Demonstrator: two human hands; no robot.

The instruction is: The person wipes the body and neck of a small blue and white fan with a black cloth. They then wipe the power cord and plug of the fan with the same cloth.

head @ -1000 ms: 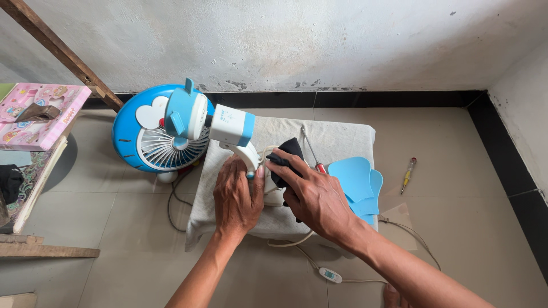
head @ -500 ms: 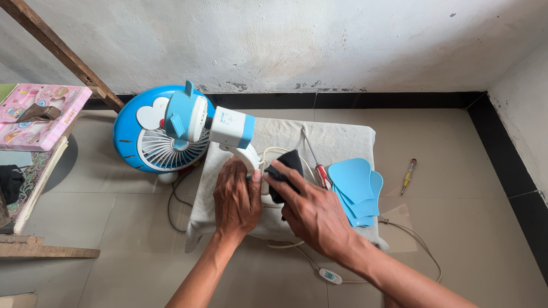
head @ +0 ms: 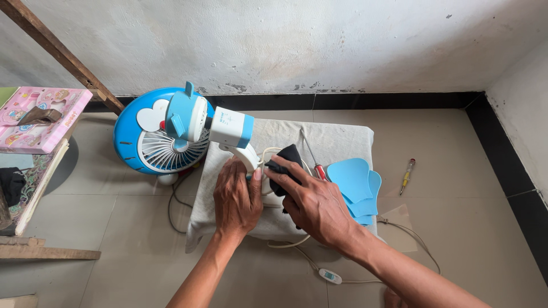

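Note:
A small blue and white table fan (head: 188, 122) lies tipped over a low stand draped in grey cloth (head: 337, 140), its motor housing toward the round front grille (head: 142, 149). My left hand (head: 235, 199) presses down on the fan's white curved stand arm (head: 248, 155) and its base. My right hand (head: 311, 201) grips a black cloth (head: 288, 157) and holds it against the base beside the arm. The fan's white cord (head: 285, 244) loops out under my right wrist.
A red-handled screwdriver (head: 313, 155) and a stack of blue fan blades (head: 354, 182) lie on the cloth. A yellow screwdriver (head: 406, 174) and an inline cord switch (head: 331, 276) lie on the tiled floor. A pink box (head: 40, 120) sits on a shelf at left.
My right hand with the black cloth has shifted slightly back and forth over the fan base. My left hand has stayed in place on the stand arm.

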